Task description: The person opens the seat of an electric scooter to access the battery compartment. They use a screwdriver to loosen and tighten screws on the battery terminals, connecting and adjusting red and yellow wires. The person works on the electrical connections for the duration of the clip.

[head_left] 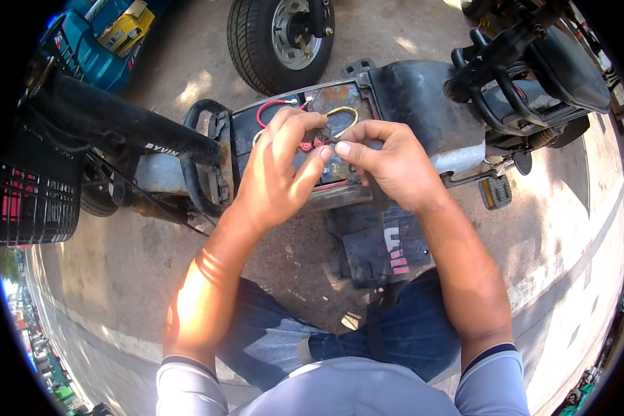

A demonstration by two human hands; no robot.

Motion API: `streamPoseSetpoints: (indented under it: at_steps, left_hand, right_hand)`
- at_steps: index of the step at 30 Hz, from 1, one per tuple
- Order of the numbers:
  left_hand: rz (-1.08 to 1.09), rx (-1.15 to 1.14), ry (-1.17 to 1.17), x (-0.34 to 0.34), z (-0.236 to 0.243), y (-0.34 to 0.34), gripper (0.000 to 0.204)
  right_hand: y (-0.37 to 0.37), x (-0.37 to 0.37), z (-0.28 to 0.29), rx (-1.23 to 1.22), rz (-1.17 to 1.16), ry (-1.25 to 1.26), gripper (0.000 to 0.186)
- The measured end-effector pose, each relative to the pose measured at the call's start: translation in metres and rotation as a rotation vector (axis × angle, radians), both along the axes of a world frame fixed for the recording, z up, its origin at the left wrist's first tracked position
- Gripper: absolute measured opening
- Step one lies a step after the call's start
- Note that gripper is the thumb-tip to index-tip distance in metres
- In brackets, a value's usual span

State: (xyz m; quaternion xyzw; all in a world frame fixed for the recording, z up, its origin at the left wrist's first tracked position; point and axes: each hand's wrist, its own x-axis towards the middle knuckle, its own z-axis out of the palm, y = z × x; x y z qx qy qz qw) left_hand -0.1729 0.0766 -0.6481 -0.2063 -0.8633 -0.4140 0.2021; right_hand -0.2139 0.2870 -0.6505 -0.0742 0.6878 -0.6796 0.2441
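Both hands meet over the open battery compartment (243,135) of an electric scooter. My left hand (274,166) curves its fingers and thumb around a small dark piece (324,133) by the wires; its exact kind is unclear. Just under that, two small red round ends (312,146) show between the hands. My right hand (392,163) is closed in a pinch beside it, thumb against forefinger; what it grips is mostly hidden. A dark strip (378,195) hangs below this hand. A red wire (269,105) and a yellow wire (347,109) loop over the batteries behind the fingers.
A black cover (385,253) lies on the ground between my knees and the scooter. Beyond the scooter stands a wheel (281,45). The front tube (125,118) and basket (41,194) are at left, the seat (568,69) at right, a pedal (496,192) lower right.
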Motion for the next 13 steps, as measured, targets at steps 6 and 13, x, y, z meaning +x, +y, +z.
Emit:
streamPoseSetpoints:
  at_steps: [6,13]
  left_hand:
    - [0.009,-0.43,0.309,-0.005,-0.004,-0.007,0.031]
    - [-0.006,-0.463,0.204,-0.005,-0.025,-0.014,0.04]
  right_hand:
    - [-0.007,0.007,-0.001,0.033,0.03,0.119,0.017]
    - [-0.006,0.01,-0.011,-0.017,0.023,0.024,0.019]
